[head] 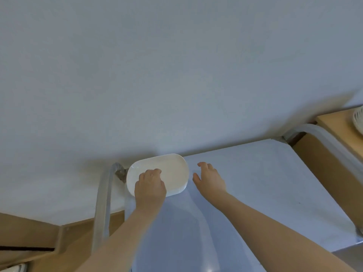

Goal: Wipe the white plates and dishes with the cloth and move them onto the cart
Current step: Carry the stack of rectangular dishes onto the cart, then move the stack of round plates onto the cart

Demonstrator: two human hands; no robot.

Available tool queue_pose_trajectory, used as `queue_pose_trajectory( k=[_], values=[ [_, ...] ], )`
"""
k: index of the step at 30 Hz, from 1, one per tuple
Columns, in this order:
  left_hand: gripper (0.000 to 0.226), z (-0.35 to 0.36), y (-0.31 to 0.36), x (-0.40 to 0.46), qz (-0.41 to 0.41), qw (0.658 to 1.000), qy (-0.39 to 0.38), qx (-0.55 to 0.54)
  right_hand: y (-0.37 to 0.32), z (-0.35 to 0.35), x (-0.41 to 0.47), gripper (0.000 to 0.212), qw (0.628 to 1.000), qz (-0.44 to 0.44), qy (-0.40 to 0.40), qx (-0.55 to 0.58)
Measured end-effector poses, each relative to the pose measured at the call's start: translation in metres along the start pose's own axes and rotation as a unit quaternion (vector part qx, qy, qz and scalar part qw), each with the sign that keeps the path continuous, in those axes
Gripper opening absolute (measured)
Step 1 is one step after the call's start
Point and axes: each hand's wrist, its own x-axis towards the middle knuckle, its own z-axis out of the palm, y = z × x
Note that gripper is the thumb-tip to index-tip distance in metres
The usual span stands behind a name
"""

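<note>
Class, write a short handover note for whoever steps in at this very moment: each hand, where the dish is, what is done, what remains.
Left hand: grips the near rim of the white oval dish.
Right hand: open, fingers spread, just right of the dish, holding nothing.
Dish: at the far left corner of the white cart top, by the wall.
Done: this dish is on the cart.
Left: let go. No cloth or other plates are in view.

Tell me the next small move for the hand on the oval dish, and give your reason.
Probably let go and draw the left hand back. The oval white dish already appears to rest on the cart top, at its far left corner by the wall, so the grip looks no longer needed. The right hand hovers open beside it, holding nothing, and no cloth shows here.
</note>
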Motion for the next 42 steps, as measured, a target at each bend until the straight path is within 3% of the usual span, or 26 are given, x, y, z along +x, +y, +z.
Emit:
queue_pose_trajectory(
  k=[8,20,30,33,42],
  values=[
    [0.035,0.000,0.098,-0.026,0.119,0.991,-0.053,0.043,0.051,-0.067,-0.053,0.042,0.996,0.003,0.086,-0.022],
    [0.032,0.023,0.286,-0.113,0.308,0.942,-0.121,0.048,0.193,-0.169,-0.165,0.043,0.976,0.100,0.187,-0.042],
    [0.026,0.065,0.432,-0.218,0.406,0.902,-0.146,0.017,0.329,-0.242,-0.263,0.033,0.962,0.155,0.215,-0.067],
    [0.025,0.078,0.469,-0.239,0.427,0.892,-0.152,0.009,0.365,-0.263,-0.283,0.040,0.955,0.183,0.226,-0.062],
    [0.024,0.113,0.545,-0.258,0.462,0.869,-0.178,0.004,0.436,-0.289,-0.302,0.035,0.942,0.219,0.255,0.001]
  ],
)
